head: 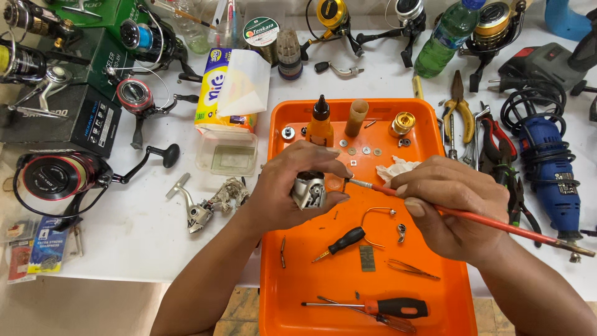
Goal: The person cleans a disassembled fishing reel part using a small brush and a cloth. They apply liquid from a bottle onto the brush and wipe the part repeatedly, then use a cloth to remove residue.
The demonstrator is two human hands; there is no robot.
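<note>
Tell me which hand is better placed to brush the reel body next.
Probably the right hand: its fingers already grip the red-handled brush, whose tip sits at the small grey reel body. The left hand is fully taken up holding that body above the orange tray.

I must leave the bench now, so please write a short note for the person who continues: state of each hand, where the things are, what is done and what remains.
Left hand: fingers closed around the silver reel body, held above the orange tray.
Right hand: holds the red-handled brush like a pen, tip at the reel body.
On the tray: small bottle, gold spool, washers, wire bail, two screwdrivers, tweezers.
Done: reel is taken apart, parts laid out.
Left: brushing is in progress; parts are not yet refitted.
</note>
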